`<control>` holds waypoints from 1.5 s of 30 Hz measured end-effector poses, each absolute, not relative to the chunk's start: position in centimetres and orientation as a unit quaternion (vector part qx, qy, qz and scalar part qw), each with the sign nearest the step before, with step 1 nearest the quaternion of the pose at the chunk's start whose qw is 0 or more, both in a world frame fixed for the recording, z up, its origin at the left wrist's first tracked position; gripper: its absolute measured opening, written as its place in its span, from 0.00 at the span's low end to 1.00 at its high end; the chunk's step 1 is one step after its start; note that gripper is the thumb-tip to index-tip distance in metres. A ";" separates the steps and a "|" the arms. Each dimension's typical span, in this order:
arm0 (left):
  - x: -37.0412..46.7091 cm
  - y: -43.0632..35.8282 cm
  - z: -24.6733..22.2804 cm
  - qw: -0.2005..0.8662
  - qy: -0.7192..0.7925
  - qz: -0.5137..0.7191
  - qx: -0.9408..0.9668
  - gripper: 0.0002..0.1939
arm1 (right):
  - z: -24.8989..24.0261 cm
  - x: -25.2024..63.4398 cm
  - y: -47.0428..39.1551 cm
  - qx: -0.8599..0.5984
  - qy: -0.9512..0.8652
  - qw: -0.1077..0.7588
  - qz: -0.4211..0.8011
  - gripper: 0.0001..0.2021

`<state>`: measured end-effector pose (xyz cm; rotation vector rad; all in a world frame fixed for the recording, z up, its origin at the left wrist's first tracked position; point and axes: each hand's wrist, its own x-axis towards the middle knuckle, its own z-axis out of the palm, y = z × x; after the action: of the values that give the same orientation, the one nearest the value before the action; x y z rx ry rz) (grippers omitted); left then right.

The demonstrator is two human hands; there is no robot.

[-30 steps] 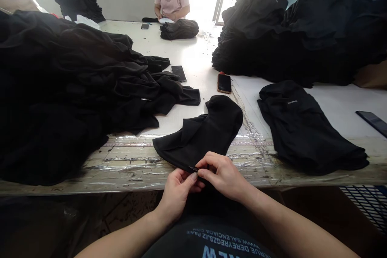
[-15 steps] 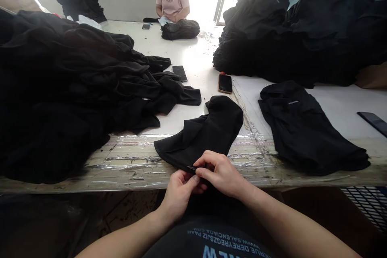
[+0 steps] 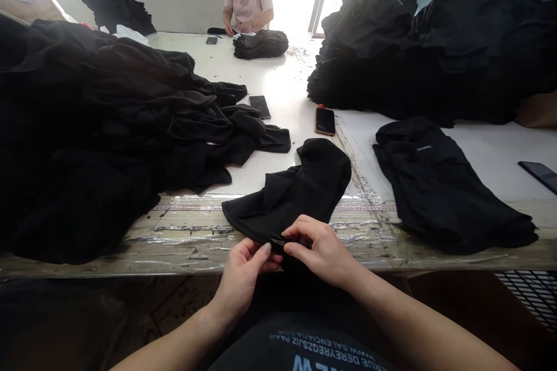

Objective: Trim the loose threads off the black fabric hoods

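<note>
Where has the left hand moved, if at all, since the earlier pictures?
Yes; the left hand shifted leftward, judged against the orange-cased smartphone.

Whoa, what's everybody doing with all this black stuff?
Somebody's left hand pinches the edge of a black cloth on a table. Their right hand holds a small pointed tool at that edge. A messy heap lies left, a flatter pile right. Another person stands or sits across the table.

black garment [image 3: 319, 185], creased, rounded far end, lying on table [image 3: 287, 87]
</note>
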<state>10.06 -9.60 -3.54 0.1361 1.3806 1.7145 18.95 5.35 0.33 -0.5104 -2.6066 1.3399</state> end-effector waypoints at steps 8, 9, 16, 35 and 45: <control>10.5 -9.5 -4.0 0.472 0.553 0.683 0.066 0.12 | 0.4 18.7 4.5 -0.132 -0.896 0.090 0.414 0.06; 10.6 -9.5 -4.0 0.474 0.551 0.684 0.065 0.12 | 0.4 18.7 4.4 -0.131 -0.898 0.087 0.410 0.05; 10.6 -9.3 -3.7 0.492 0.525 0.694 0.023 0.13 | 0.5 18.5 4.5 -0.129 -0.890 0.085 0.428 0.05; 10.1 -9.6 -3.5 0.471 0.539 0.699 0.012 0.16 | 0.1 18.4 4.9 -0.137 -0.881 0.084 0.444 0.06; 10.5 -9.5 -4.0 0.484 0.530 0.696 0.018 0.15 | 0.1 17.9 4.3 -0.127 -0.887 0.079 0.437 0.05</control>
<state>10.47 -9.55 -4.00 0.0428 1.2914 1.6947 17.90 4.33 0.07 -0.3800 -2.6529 1.3088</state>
